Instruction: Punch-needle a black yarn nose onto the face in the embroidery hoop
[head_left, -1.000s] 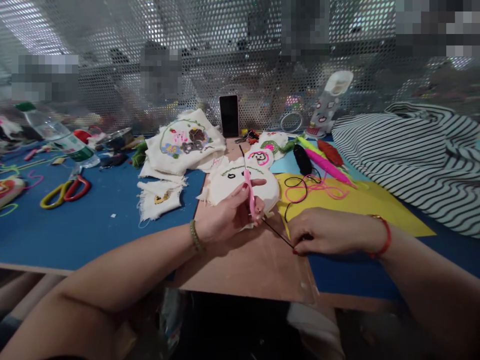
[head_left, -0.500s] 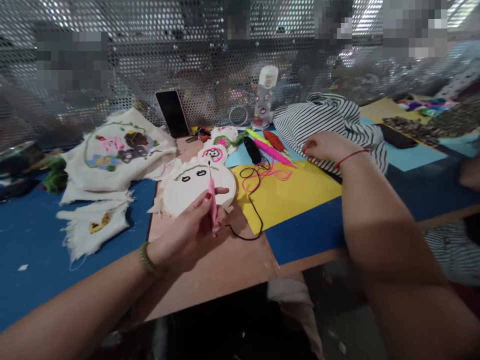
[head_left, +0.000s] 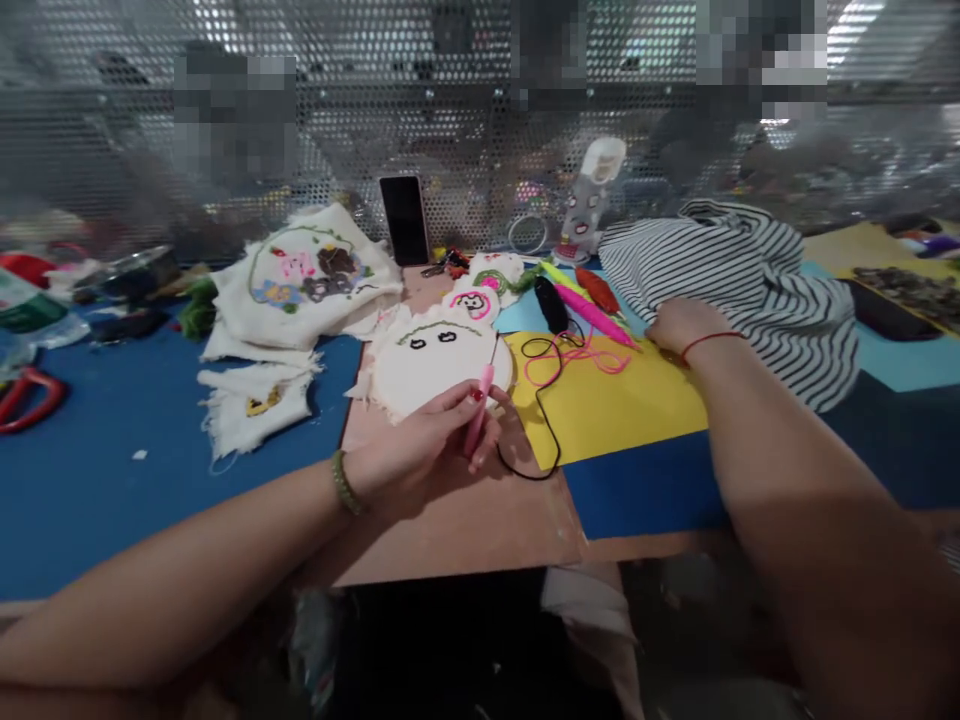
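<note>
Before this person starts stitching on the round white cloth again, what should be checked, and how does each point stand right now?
1. Pink punch needle gripped by left hand: ok.
2. Hoop with white cloth lying flat within reach: ok.
3. Black yarn free of tangles: not ok, it loops over the pink yarn.
4. Yarn threaded through the needle: cannot tell.
5. Right hand free to steady the hoop: not ok, it rests far off at the striped fabric.

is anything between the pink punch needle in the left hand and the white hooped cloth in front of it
Nothing visible. The left hand holds the pink punch needle right at the hooped cloth, tip at its near edge. The black yarn trails off to the side.
</note>
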